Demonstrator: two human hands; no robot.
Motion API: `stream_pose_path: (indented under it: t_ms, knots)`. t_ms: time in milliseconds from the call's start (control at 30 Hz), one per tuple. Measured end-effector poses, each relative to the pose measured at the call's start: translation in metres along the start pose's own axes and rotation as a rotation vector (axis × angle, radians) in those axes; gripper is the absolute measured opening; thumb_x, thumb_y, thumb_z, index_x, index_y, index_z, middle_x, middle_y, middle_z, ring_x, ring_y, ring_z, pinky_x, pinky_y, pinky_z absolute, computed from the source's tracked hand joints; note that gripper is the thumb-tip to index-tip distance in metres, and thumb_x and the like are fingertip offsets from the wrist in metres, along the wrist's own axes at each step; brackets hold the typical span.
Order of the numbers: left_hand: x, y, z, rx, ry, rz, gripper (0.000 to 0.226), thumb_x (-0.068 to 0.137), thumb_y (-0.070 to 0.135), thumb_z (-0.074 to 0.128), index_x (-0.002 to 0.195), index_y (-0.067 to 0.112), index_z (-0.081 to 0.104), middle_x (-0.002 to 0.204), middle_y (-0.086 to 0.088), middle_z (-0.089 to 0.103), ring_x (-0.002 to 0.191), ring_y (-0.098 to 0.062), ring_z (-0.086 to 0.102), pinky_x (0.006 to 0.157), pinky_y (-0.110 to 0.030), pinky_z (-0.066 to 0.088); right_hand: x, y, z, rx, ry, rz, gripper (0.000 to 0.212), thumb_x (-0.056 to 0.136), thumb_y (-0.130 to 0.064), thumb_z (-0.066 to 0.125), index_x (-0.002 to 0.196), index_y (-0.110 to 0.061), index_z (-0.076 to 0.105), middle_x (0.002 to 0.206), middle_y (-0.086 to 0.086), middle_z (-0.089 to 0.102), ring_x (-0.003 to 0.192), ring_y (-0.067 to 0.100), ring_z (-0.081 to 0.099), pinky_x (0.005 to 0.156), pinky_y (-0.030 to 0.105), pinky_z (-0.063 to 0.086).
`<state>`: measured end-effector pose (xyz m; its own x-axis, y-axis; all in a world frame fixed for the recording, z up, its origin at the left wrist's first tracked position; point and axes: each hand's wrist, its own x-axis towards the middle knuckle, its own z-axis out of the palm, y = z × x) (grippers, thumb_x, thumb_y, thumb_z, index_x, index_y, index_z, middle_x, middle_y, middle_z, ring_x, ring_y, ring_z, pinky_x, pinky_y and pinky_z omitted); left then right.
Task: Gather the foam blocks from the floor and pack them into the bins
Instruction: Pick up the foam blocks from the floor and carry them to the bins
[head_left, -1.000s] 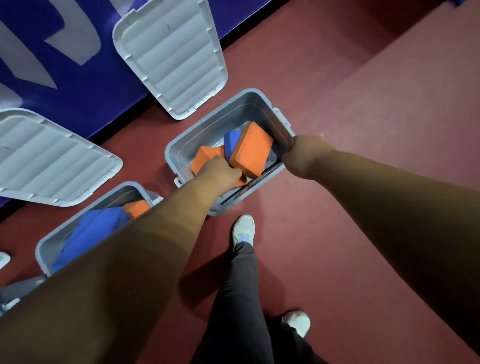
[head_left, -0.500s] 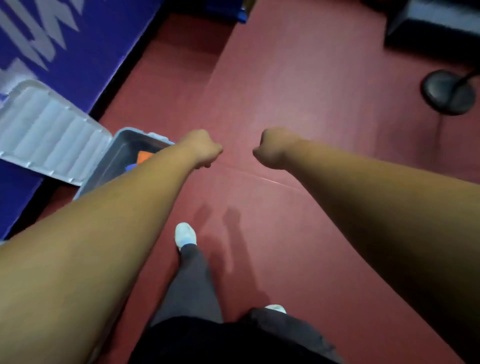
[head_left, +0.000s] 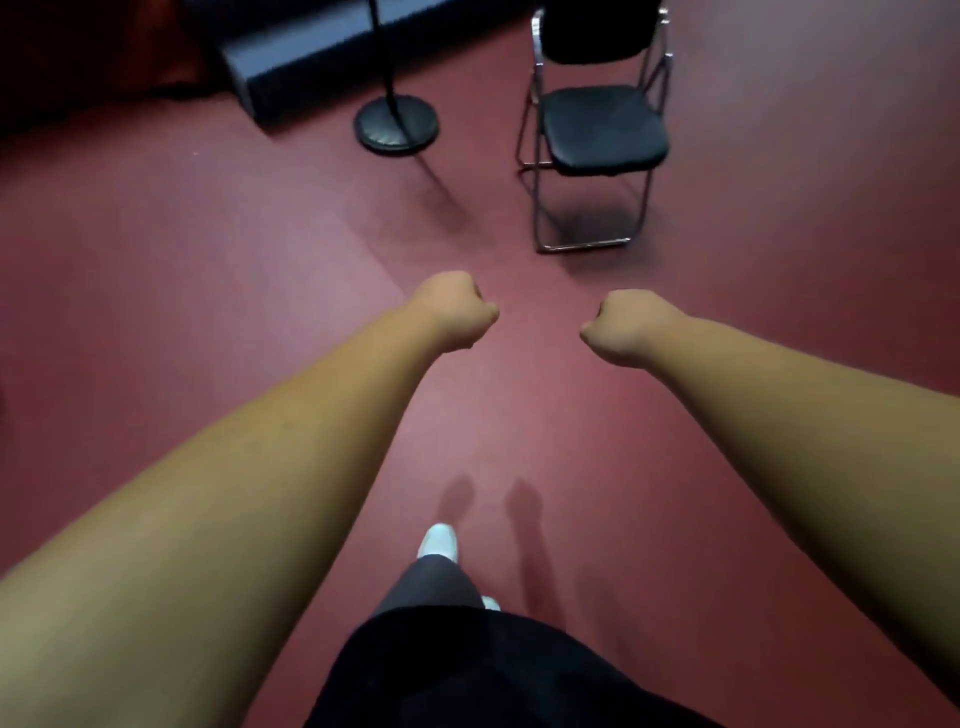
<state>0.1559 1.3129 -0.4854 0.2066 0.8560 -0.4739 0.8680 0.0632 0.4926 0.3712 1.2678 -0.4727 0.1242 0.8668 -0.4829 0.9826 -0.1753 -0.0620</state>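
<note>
**Two fists held out over the red floor, bins out of frame**

Neither the bins nor the foam blocks fall within the head view, so where they lie cannot be told from here. The dark red floor (head_left: 208, 270) fills most of the picture.

At the top stands a black folding chair (head_left: 597, 124), its backrest cut off by the frame edge. Just to its left is the round base of a black stand (head_left: 396, 127), whose pole runs out of the top. Behind the stand, a dark low box (head_left: 311, 57) is too dim and blurred to name more closely. At the bottom a white shoe (head_left: 440, 540) pokes out past a dark trouser leg (head_left: 431, 587). A second shoe is almost wholly hidden behind that leg.

Both bare forearms reach forward. The left hand (head_left: 457, 312) and right hand (head_left: 623, 327) are each curled into a fist, backs up, near one another but apart. The fingers are tucked under, and nothing shows in either grasp.
</note>
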Motion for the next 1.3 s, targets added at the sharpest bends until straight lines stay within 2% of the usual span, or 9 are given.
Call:
stream_pose_path:
  t_ms: [67, 133, 333, 467, 633, 833, 1033, 1200, 1300]
  knots:
    - [0.024, 0.063, 0.024, 0.016, -0.083, 0.098, 0.03, 0.087, 0.019, 0.05, 0.086, 0.004, 0.075, 0.084, -0.011, 0.079, 0.082, -0.033, 0.078, 0.076, -0.044, 0.065, -0.01, 0.064, -0.006, 0.051, 0.02, 0.1, 0.028, 0.098, -0.029, 0.048, 0.095, -0.006, 0.062, 0.119, 0.026, 0.067, 0.112, 0.039, 0.062, 0.086, 0.034, 0.048]
    - [0.047, 0.129, 0.049, 0.041, -0.146, 0.204, 0.028, 0.087, 0.017, 0.049, 0.084, 0.005, 0.074, 0.087, -0.01, 0.08, 0.081, -0.032, 0.078, 0.072, -0.043, 0.065, -0.02, 0.125, -0.011, 0.091, 0.041, 0.19, 0.025, 0.099, -0.032, 0.048, 0.09, -0.01, 0.056, 0.117, 0.024, 0.068, 0.11, 0.038, 0.063, 0.084, 0.034, 0.047]
    - [0.1, 0.327, 0.141, 0.178, -0.273, 0.514, 0.029, 0.089, 0.019, 0.05, 0.085, 0.006, 0.075, 0.087, -0.011, 0.08, 0.082, -0.033, 0.078, 0.072, -0.044, 0.066, -0.048, 0.304, -0.024, 0.202, 0.072, 0.513, 0.042, 0.101, -0.037, 0.047, 0.115, -0.003, 0.067, 0.122, 0.019, 0.067, 0.115, 0.037, 0.062, 0.088, 0.035, 0.05]
    - [0.139, 0.44, 0.202, 0.303, -0.379, 0.666, 0.029, 0.088, 0.022, 0.051, 0.084, 0.008, 0.076, 0.084, -0.008, 0.08, 0.079, -0.032, 0.078, 0.069, -0.044, 0.066, -0.057, 0.416, -0.037, 0.26, 0.077, 0.71, 0.044, 0.1, -0.038, 0.046, 0.116, -0.003, 0.068, 0.122, 0.019, 0.068, 0.115, 0.038, 0.063, 0.091, 0.035, 0.051]
    - [0.167, 0.576, 0.249, 0.398, -0.461, 0.8, 0.03, 0.093, 0.021, 0.052, 0.089, 0.004, 0.076, 0.087, -0.01, 0.08, 0.082, -0.032, 0.078, 0.074, -0.046, 0.066, -0.069, 0.526, -0.062, 0.32, 0.069, 0.879, 0.046, 0.099, -0.039, 0.048, 0.116, -0.002, 0.07, 0.124, 0.021, 0.069, 0.117, 0.038, 0.063, 0.094, 0.035, 0.052]
    - [0.147, 0.719, 0.315, 0.541, -0.541, 0.996, 0.03, 0.094, 0.023, 0.053, 0.092, 0.004, 0.076, 0.088, -0.011, 0.08, 0.082, -0.032, 0.078, 0.075, -0.047, 0.066, -0.108, 0.622, -0.076, 0.407, 0.087, 1.016, 0.047, 0.099, -0.041, 0.048, 0.12, -0.004, 0.069, 0.126, 0.019, 0.068, 0.118, 0.038, 0.063, 0.095, 0.035, 0.052]
    - [0.094, 0.826, 0.411, 0.66, -0.631, 1.163, 0.029, 0.093, 0.021, 0.053, 0.09, 0.003, 0.076, 0.087, -0.011, 0.08, 0.081, -0.032, 0.078, 0.073, -0.047, 0.066, -0.174, 0.715, -0.05, 0.511, 0.118, 1.193, 0.047, 0.1, -0.041, 0.049, 0.124, -0.005, 0.067, 0.129, 0.018, 0.066, 0.121, 0.038, 0.06, 0.095, 0.035, 0.05]
    - [0.065, 0.906, 0.502, 0.771, -0.675, 1.216, 0.029, 0.094, 0.02, 0.052, 0.091, 0.004, 0.077, 0.09, -0.01, 0.08, 0.083, -0.03, 0.078, 0.075, -0.046, 0.066, -0.217, 0.819, -0.001, 0.585, 0.09, 1.317, 0.048, 0.093, -0.041, 0.051, 0.121, -0.006, 0.068, 0.125, 0.017, 0.067, 0.116, 0.039, 0.063, 0.096, 0.042, 0.055]
    - [0.06, 0.962, 0.559, 0.791, -0.654, 1.209, 0.029, 0.094, 0.02, 0.052, 0.091, 0.006, 0.076, 0.089, -0.009, 0.08, 0.083, -0.029, 0.078, 0.075, -0.045, 0.066, -0.228, 0.902, 0.023, 0.631, 0.09, 1.332, 0.048, 0.094, -0.04, 0.051, 0.123, -0.005, 0.067, 0.125, 0.018, 0.066, 0.116, 0.039, 0.063, 0.094, 0.041, 0.054]
